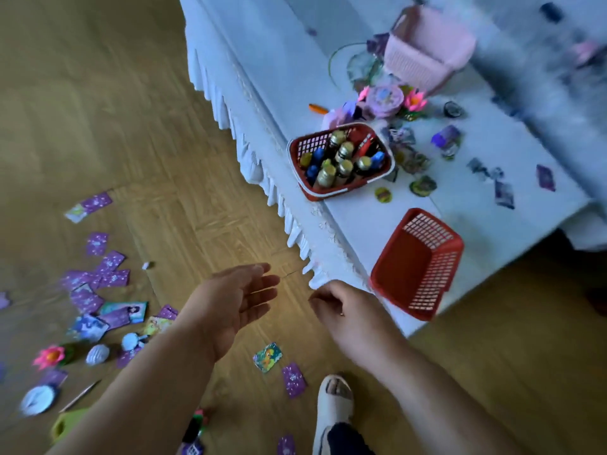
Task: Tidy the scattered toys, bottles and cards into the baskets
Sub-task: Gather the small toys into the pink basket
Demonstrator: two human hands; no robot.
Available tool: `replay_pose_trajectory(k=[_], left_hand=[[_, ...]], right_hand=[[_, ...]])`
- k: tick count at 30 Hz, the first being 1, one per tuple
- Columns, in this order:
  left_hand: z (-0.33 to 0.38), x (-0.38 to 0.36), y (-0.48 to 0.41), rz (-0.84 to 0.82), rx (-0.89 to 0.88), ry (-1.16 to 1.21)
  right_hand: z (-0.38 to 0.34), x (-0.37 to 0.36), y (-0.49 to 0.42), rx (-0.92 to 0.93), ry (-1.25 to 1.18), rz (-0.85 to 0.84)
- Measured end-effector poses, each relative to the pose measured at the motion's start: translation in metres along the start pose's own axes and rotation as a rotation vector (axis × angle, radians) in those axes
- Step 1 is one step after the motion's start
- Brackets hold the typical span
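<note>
**Hovering over a card-strewn floor, baskets up on the table**

Wooden floor [98,93] fills the left side, and a table [312,60] under a white fringed cloth runs along the right. Three baskets sit on the table. A pink basket [430,50] is at the far end, tilted and blurred. A red mesh basket [297,149] stands near the table edge, packed with upright gold-capped and blue-capped bottles [345,152]. A second red basket [417,264] is tipped at the near corner with nothing inside and partly overhangs the edge.

The left hand [236,300] hangs over the floor with the palm turned inward and the fingers straight and slightly spread, holding nothing. The right hand [341,310] is just beside the cloth's corner fringe, near the tipped basket. Its back faces up and its fingers are curled under, with nothing seen in them.

Purple star-patterned cards [98,277] lie scattered on the floor to the left, some face up with pictures. A green picture card [267,357] and another purple one lie near a slippered foot [335,399]. A pink flower toy [49,356] lies among the floor cards, and more flower toys [384,98] cluster on the table behind the full basket. Print on the cards and bottles is too blurred to read.
</note>
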State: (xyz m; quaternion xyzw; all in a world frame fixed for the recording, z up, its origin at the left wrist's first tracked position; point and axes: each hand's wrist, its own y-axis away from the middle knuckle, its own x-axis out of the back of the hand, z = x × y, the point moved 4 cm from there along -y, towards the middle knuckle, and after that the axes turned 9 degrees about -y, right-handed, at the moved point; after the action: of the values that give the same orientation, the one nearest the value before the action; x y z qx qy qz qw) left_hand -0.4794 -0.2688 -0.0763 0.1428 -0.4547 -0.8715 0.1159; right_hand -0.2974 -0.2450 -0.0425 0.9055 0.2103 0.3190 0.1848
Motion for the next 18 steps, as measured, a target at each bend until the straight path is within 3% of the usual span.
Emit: replay_pose_trajectory(k=[9, 13, 18], left_hand=[[0.102, -0.051, 0.084, -0.039, -0.063, -0.161], [0.144, -0.079, 0.072, -0.019, -0.063, -0.168], [0.189, -0.124, 0.032, 0.034, -0.020, -0.137]], right_hand=[[-0.037, 0.145, 0.016, -0.104, -0.117, 0.230], [-0.031, 0.212, -0.031, -0.135, -0.160, 0.305], [-0.025, 0.271, -0.121, -0.181, -0.182, 0.266]])
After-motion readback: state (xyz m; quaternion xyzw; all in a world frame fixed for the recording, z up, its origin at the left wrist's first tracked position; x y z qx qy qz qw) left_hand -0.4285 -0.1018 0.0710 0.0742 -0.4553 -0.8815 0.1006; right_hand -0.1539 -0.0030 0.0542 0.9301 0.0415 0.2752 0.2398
